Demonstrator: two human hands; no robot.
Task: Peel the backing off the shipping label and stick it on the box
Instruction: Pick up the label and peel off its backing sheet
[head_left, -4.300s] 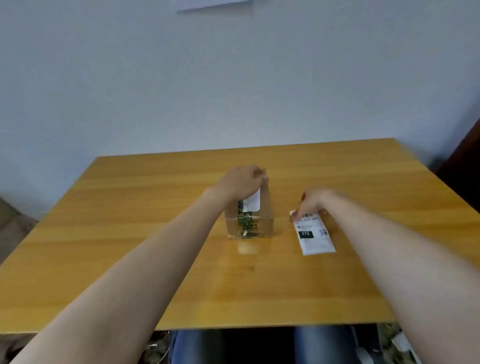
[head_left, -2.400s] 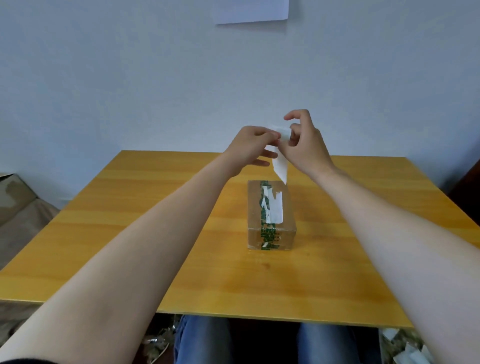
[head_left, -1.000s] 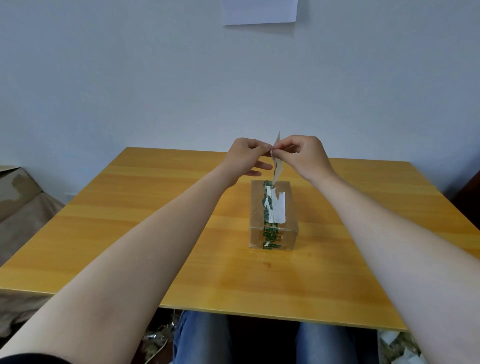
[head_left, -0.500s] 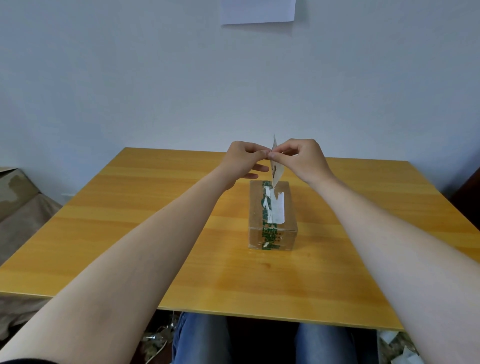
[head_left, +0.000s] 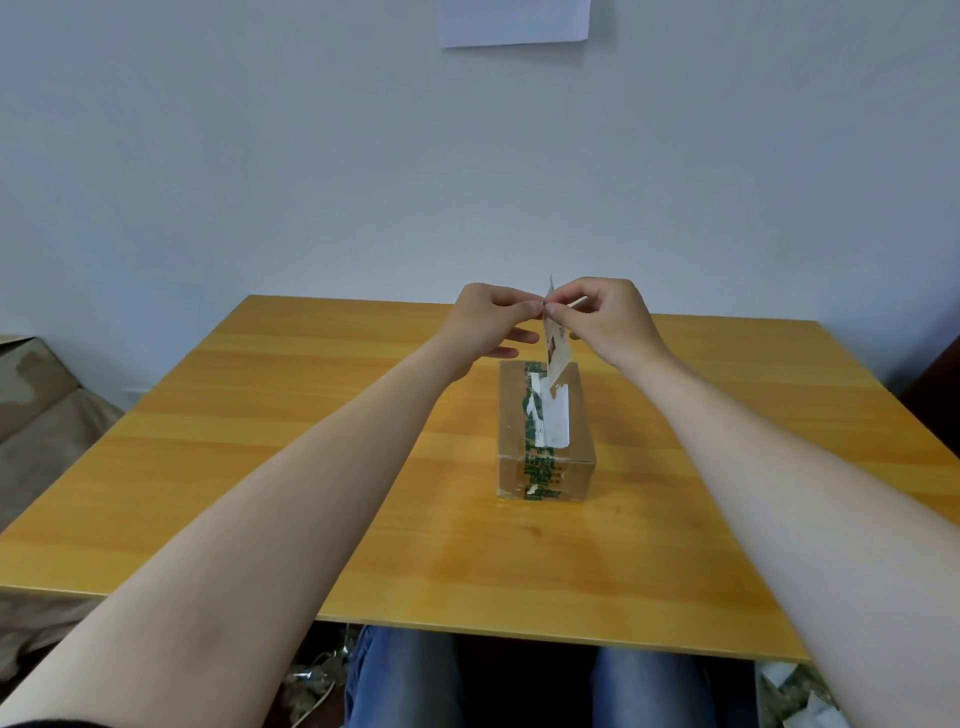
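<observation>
The left hand (head_left: 491, 317) and right hand (head_left: 605, 317) pinch the top edge of the white paper shipping label (head_left: 556, 353), as before. It hangs above the far end of the brown cardboard box (head_left: 540, 467) on the tabletop (head_left: 260, 415).

I can read nothing on the shipping label (head_left: 556, 356) I hold. The green print on the box (head_left: 577, 474) blurs too.
</observation>
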